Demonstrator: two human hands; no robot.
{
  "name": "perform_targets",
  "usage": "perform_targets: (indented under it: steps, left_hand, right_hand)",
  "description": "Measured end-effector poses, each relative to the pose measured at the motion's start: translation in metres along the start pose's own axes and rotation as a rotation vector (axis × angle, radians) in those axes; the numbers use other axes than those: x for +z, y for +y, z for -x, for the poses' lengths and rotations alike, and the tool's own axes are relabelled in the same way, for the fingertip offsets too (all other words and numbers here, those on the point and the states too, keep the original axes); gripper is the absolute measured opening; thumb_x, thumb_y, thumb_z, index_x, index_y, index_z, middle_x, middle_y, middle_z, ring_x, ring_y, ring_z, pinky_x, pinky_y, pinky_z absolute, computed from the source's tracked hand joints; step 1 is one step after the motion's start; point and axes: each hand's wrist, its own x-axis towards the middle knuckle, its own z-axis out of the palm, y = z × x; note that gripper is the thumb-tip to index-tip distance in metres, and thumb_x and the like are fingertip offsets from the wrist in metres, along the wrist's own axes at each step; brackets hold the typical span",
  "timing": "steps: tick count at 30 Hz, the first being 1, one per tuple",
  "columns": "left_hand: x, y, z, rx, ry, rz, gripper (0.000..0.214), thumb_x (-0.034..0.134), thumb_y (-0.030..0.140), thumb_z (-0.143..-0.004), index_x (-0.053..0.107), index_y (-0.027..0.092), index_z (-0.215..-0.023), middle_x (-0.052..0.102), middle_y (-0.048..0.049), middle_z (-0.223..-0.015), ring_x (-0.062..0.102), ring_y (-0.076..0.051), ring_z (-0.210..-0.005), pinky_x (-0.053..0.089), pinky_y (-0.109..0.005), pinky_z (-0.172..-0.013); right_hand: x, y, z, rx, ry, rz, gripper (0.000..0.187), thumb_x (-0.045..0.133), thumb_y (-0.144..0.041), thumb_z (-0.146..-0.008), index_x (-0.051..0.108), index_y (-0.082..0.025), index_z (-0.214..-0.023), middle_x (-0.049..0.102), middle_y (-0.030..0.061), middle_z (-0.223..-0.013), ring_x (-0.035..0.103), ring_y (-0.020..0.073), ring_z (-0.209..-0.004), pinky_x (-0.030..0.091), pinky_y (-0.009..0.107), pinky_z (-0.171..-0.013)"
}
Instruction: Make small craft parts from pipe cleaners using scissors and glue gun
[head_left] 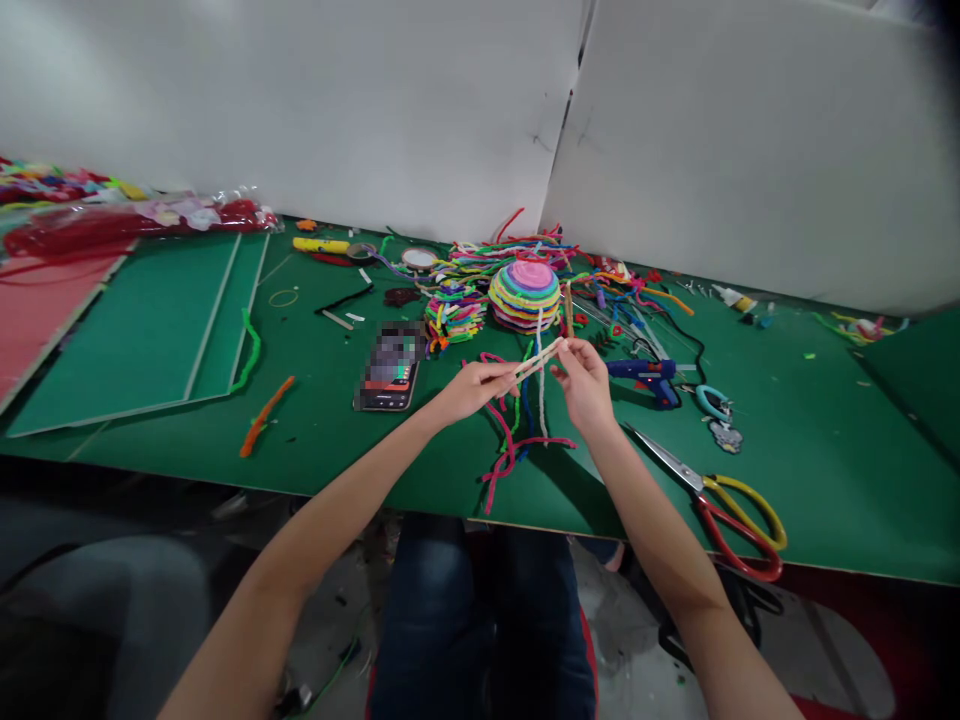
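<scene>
My left hand (474, 387) and my right hand (584, 381) meet above the green table (810, 470), both pinching a thin pale stick (538, 359) that slants up to the right between them. A white pipe cleaner (540, 385) hangs down from the stick. Below the hands lie pink and blue pipe cleaners (508, 450). Just beyond them sits a striped multicoloured dome of coiled pipe cleaners (525, 294).
A phone (389, 369) lies left of my hands, a blue glue gun (649, 375) to the right, and red-and-yellow scissors (720, 497) near the front edge. Loose pipe cleaners crowd the back. Green boards (142, 330) lie at left; white panels stand behind.
</scene>
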Motion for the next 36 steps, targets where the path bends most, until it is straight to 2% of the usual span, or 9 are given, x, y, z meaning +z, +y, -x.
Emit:
perform_targets:
  steps: [3, 5, 11, 17, 21, 24, 29, 36]
  left_hand:
    - [0.002, -0.005, -0.001, -0.001, 0.021, 0.025, 0.038, 0.048, 0.034, -0.085, 0.065, 0.011, -0.109, 0.056, -0.0007, -0.064, 0.036, -0.007, -0.053, 0.03, -0.02, -0.049]
    - [0.003, -0.007, -0.001, -0.022, 0.02, 0.024, 0.039, 0.048, 0.034, -0.084, 0.064, 0.01, -0.111, 0.055, 0.0, -0.062, 0.037, -0.007, -0.052, 0.031, -0.02, -0.048]
    - [0.004, -0.004, 0.0, -0.079, -0.012, -0.057, 0.037, 0.046, 0.039, -0.084, 0.069, 0.009, -0.083, 0.05, 0.0014, -0.055, 0.038, -0.007, -0.048, 0.029, -0.02, -0.047]
    - [0.007, -0.004, 0.001, -0.044, -0.049, -0.265, 0.039, 0.042, 0.04, -0.086, 0.066, 0.011, -0.076, 0.057, -0.0002, -0.058, 0.046, -0.008, -0.051, 0.033, -0.019, -0.05]
    - [0.009, -0.007, 0.002, -0.018, -0.054, -0.352, 0.037, 0.039, 0.038, -0.088, 0.065, 0.013, -0.078, 0.063, -0.0008, -0.061, 0.051, -0.009, -0.051, 0.036, -0.019, -0.052]
    - [0.009, -0.008, 0.002, -0.026, -0.031, -0.346, 0.035, 0.037, 0.037, -0.089, 0.063, 0.014, -0.081, 0.064, -0.0001, -0.062, 0.054, -0.01, -0.053, 0.038, -0.019, -0.054]
    - [0.012, -0.009, 0.001, -0.064, 0.04, -0.295, 0.036, 0.036, 0.039, -0.089, 0.057, 0.016, -0.072, 0.057, 0.002, -0.054, 0.052, -0.01, -0.052, 0.038, -0.021, -0.055]
    - [0.017, -0.01, -0.001, -0.097, 0.18, -0.151, 0.038, 0.034, 0.044, -0.089, 0.051, 0.016, -0.069, 0.046, 0.0036, -0.053, 0.042, -0.009, -0.05, 0.032, -0.022, -0.051]
  right_hand:
    - [0.0, 0.002, 0.0, 0.014, -0.035, -0.08, 0.022, 0.075, -0.033, -0.063, 0.059, -0.022, -0.073, 0.068, -0.0043, -0.082, 0.065, 0.0098, -0.074, 0.052, 0.021, -0.067]
    - [0.0, 0.003, 0.0, 0.017, -0.059, -0.119, 0.023, 0.075, -0.032, -0.064, 0.058, -0.022, -0.075, 0.069, -0.0034, -0.08, 0.068, 0.0119, -0.075, 0.054, 0.023, -0.068]
    - [0.0, 0.006, 0.0, -0.007, -0.038, -0.157, 0.021, 0.075, -0.029, -0.065, 0.059, -0.021, -0.075, 0.07, -0.0034, -0.075, 0.069, 0.0127, -0.073, 0.056, 0.024, -0.069]
    - [0.001, 0.01, 0.001, -0.018, -0.057, -0.147, 0.02, 0.076, -0.03, -0.065, 0.06, -0.022, -0.074, 0.069, -0.0039, -0.073, 0.069, 0.0135, -0.074, 0.057, 0.028, -0.075]
    - [0.003, 0.011, 0.003, -0.031, -0.083, -0.124, 0.018, 0.075, -0.03, -0.065, 0.061, -0.022, -0.074, 0.068, -0.0043, -0.072, 0.069, 0.0132, -0.075, 0.057, 0.029, -0.078]
    - [0.004, 0.011, 0.004, -0.017, -0.073, -0.129, 0.019, 0.075, -0.03, -0.065, 0.061, -0.022, -0.073, 0.069, -0.0043, -0.071, 0.069, 0.013, -0.073, 0.057, 0.027, -0.075]
    - [0.006, 0.011, 0.006, 0.014, -0.041, -0.174, 0.021, 0.076, -0.03, -0.062, 0.059, -0.021, -0.071, 0.07, -0.0031, -0.073, 0.069, 0.0136, -0.071, 0.056, 0.025, -0.068]
    - [0.007, 0.013, 0.006, 0.0, -0.041, -0.229, 0.021, 0.073, -0.029, -0.066, 0.055, -0.022, -0.074, 0.071, -0.0025, -0.079, 0.069, 0.0151, -0.078, 0.056, 0.032, -0.076]
